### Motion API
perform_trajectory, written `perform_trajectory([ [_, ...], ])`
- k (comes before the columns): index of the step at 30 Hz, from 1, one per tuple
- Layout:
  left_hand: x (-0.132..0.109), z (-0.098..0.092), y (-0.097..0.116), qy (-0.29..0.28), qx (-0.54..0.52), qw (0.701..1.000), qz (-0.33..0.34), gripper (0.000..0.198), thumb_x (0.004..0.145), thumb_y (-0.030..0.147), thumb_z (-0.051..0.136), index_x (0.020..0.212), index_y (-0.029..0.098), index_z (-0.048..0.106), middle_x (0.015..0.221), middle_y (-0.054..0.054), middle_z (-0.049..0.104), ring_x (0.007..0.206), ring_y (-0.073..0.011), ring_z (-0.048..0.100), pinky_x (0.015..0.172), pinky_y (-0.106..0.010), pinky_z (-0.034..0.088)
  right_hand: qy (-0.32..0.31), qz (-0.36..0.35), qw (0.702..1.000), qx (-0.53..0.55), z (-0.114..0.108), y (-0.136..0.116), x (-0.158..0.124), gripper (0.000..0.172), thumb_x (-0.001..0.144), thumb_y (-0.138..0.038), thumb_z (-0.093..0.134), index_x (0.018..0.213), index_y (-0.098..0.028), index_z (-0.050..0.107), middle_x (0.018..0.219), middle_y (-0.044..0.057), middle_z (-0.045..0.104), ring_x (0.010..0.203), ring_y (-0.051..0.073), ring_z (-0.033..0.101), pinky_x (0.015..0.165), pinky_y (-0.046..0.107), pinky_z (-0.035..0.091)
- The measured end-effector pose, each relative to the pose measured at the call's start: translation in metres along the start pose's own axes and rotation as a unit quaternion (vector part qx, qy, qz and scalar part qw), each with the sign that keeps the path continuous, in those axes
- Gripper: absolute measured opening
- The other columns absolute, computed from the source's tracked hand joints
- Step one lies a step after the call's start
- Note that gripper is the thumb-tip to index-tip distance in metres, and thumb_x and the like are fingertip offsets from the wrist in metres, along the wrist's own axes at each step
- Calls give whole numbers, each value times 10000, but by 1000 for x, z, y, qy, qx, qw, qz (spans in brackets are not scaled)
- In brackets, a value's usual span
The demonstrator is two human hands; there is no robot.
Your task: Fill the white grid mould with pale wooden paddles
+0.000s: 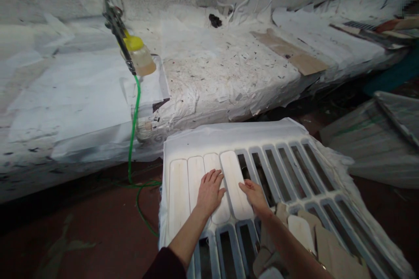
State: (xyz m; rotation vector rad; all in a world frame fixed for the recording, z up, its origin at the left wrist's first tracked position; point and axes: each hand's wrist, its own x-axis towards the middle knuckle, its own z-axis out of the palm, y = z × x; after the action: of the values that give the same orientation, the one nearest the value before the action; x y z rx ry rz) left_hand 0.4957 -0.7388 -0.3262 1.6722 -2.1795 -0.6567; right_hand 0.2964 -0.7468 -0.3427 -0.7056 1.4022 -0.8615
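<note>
Several pale, round-cornered oblong panels lie side by side over the slots of a white slotted frame. My left hand rests with fingers stretched out over the third panel, its fingertips near the gap beside the fourth. With my right hand I pinch the right edge of the fourth panel, which sits slightly askew and partly over the neighbouring slot. The first panel and second panel lie to the left. Below my right forearm is a pile of beige and white pieces.
A spray gun with a yellow-lidded cup hangs at upper left, its green hose running to the floor. Behind stands a bench covered in stained white sheeting, with a cardboard strip. A wrapped grey box is at right.
</note>
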Motion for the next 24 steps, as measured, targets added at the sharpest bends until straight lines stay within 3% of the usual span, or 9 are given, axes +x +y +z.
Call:
perform_trajectory([
  [9,1,8,0,8,-3,1000,-8,551,868,265,635,1377,204,432,1451,-26,446,1367,-246,301,1145,-446,252,3,13,1000,23,10,0,3,351,635,-461,800,750,-159,663,634,5,690,575,181,623,594,312,499],
  [18,2,12,-3,9,4,1000,-9,663,819,320,722,1392,195,414,1449,-29,450,1358,-254,308,1140,-446,256,-24,5,1000,1,6,-3,5,351,644,-474,787,767,-169,664,751,47,740,690,212,672,684,330,525],
  [24,2,14,-4,9,21,1000,-7,645,830,322,710,1391,199,415,1463,-30,439,1360,-257,307,1130,-456,270,-16,8,1000,-24,6,2,9,360,651,-494,746,759,-170,630,689,35,710,605,189,636,634,330,514],
])
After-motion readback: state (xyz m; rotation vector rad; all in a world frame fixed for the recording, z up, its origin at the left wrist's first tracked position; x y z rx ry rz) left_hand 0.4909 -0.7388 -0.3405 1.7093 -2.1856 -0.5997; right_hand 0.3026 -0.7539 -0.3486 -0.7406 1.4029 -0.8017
